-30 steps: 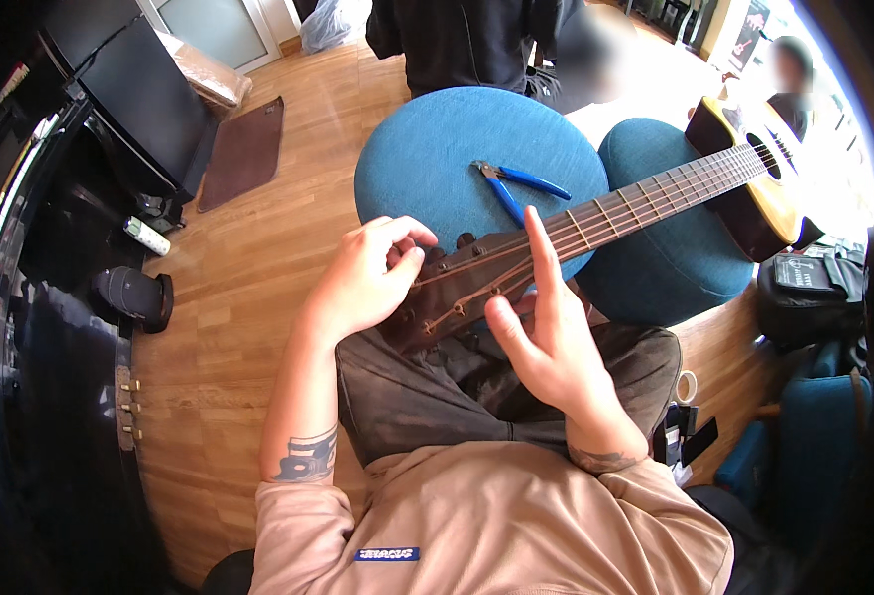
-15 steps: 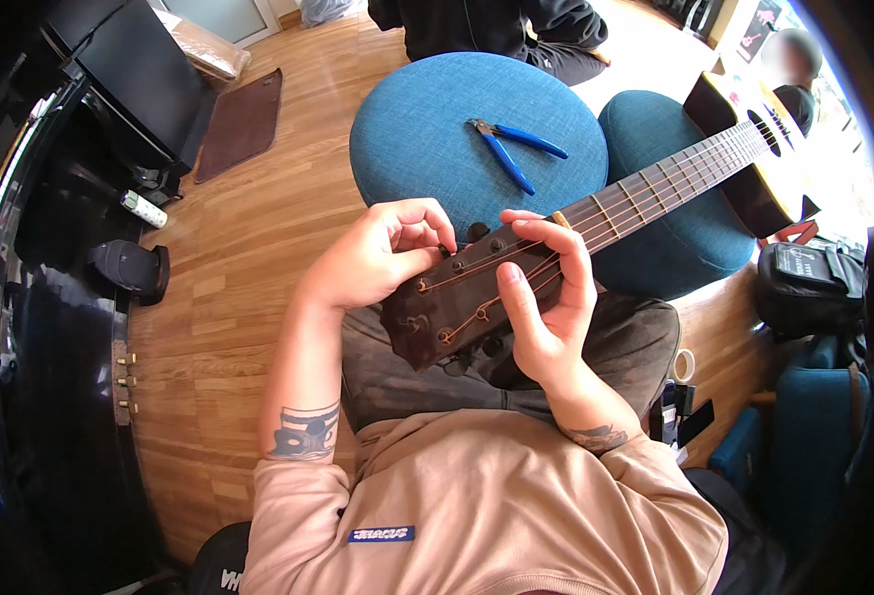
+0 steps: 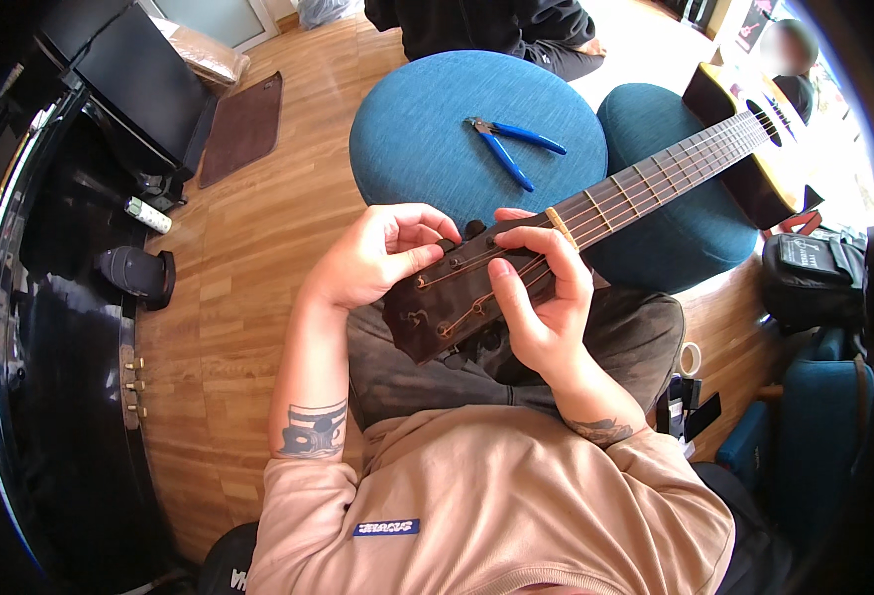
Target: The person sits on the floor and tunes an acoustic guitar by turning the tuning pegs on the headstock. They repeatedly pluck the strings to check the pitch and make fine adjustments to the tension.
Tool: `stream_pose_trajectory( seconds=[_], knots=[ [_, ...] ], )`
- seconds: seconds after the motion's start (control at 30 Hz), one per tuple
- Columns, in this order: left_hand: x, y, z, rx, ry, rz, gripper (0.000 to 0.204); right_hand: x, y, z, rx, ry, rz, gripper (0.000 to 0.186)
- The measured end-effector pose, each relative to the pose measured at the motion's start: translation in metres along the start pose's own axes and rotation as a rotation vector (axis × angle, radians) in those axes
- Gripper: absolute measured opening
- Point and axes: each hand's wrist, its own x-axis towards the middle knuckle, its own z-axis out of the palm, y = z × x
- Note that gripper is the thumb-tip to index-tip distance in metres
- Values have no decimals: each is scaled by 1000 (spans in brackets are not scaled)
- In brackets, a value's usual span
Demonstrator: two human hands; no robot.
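Note:
An acoustic guitar point(image 3: 675, 167) lies with its body on a blue cushioned seat at the right and its dark headstock point(image 3: 427, 322) over my lap. My left hand point(image 3: 372, 258) is closed on a tuning peg along the headstock's far edge, thumb and fingers pinched around it. My right hand point(image 3: 546, 297) grips the headstock just below the nut, index finger curled over the strings and thumb pressed on its face. Blue-handled cutters point(image 3: 508, 159) lie open on the round blue stool point(image 3: 407, 119) beyond my hands.
A black piano point(image 3: 50, 347) stands along the left, near a brown mat point(image 3: 242, 129). One person point(image 3: 466, 30) sits beyond the stool, another point(image 3: 794, 64) at upper right. A black bag point(image 3: 809, 283), a tape roll point(image 3: 690, 359) and blue seating point(image 3: 814, 426) are at right.
My right index finger went from pointing upward to curling over the headstock. My left fingers moved right along the headstock's edge to the peg. The headstock shifted slightly.

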Motion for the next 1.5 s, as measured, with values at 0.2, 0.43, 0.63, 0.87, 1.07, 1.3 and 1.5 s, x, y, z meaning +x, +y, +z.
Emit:
stream_pose_trajectory(
  seconds=[0.2, 0.43, 0.63, 0.87, 1.07, 1.3, 1.5],
  knots=[
    [6, -11, -1, -23, 44, 116, 12, 2, 3, 1, -2, -9, -31, 21],
    [0, -2, -2, 33, 104, -31, 9, 2, 4, 2, 25, 12, -29, 20],
    [2, -5, 2, -52, 46, 27, 16, 3, 2, 0, 1, -1, -31, 20],
    [5, -10, 0, -175, 65, 26, 13, 1, 2, 1, 23, -2, -8, 20],
    [2, -13, 0, 37, 12, 9, 21, 1, 4, 0, -19, 16, -30, 21],
    [8, -22, 5, -65, 79, 154, 13, 1, 7, 5, 46, 7, -13, 20],
    [3, -12, -6, -25, 123, 27, 14, 5, 10, 6, 45, 28, -55, 20]
  ],
)
